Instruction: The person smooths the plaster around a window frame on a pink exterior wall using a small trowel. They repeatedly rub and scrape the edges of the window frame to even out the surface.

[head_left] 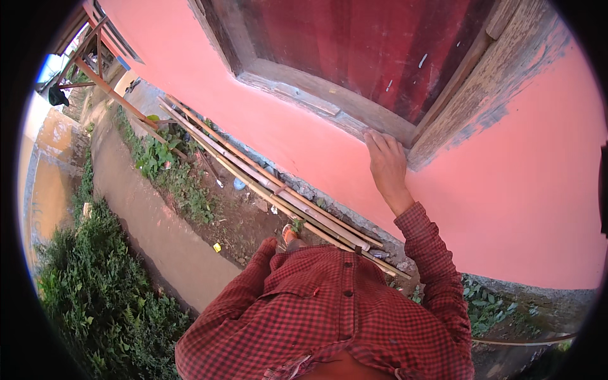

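Note:
My right hand [387,166] reaches up to the lower right corner of a weathered wooden window frame [288,82]. Its fingers are bent and pressed together against the sill [347,119]; what lies under them, if anything, is hidden. Grey and whitish patches mark the worn wood. Behind the frame is a dusty glass pane [361,50] with red showing through it and a few white specks. My left arm [244,278] hangs down in a red checked sleeve, and no fingers show at its end.
The window sits in a pink wall [266,130]. Several bamboo poles [272,190] lie along the wall's foot. Left of them are dirt with litter, a paved path [152,221] and green bushes [107,291]. A wooden post [114,95] slants at the upper left.

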Tool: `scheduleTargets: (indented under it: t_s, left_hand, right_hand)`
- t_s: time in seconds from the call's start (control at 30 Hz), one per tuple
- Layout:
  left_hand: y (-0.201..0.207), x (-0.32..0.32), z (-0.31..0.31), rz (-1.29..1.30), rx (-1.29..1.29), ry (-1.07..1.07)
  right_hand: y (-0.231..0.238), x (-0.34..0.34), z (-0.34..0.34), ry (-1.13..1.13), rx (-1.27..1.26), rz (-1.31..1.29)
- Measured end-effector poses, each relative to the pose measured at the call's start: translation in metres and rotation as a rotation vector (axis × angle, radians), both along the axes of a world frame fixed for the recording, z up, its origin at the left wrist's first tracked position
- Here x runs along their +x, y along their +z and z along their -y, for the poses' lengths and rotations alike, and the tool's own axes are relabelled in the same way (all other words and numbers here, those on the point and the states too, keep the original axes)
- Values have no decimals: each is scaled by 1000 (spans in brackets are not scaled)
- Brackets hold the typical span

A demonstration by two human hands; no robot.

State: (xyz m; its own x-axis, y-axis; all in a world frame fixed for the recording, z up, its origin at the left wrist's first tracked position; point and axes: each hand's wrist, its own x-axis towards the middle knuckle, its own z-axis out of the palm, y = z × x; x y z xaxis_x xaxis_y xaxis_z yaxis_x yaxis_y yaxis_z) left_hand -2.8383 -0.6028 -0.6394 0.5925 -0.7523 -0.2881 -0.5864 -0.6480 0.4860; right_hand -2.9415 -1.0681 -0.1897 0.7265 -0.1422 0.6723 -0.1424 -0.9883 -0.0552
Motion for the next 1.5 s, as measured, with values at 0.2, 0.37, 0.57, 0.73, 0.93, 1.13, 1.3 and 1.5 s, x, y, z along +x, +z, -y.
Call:
scheduleTargets:
  t_s: [0.2,0.37,0.57,0.73,0.93,1.13,1.3,1.5]
  left_hand:
    - [0,27,-2,-62,-40,162]
    - [9,25,10,-304,-56,361]
    - [1,10,5,-137,77,79]
    - [36,-18,14,-591,-73,593]
    - [15,-64,-52,-535,-23,719]
    - [-16,-96,-69,-215,166,188]
    - [-34,-85,-48,-119,72,124]
    - [7,-58,-2,-438,-54,786]
  right_hand:
    - [-9,55,11,166,94,68]
    - [2,33,11,162,162,28]
    - [-5,41,6,82,132,94]
    - [-10,39,15,178,127,168]
    - [-19,44,13,159,129,231]
    - [-11,57,-1,98,70,121]
    - [11,66,13,274,250,102]
    - [37,90,-14,308,104,136]
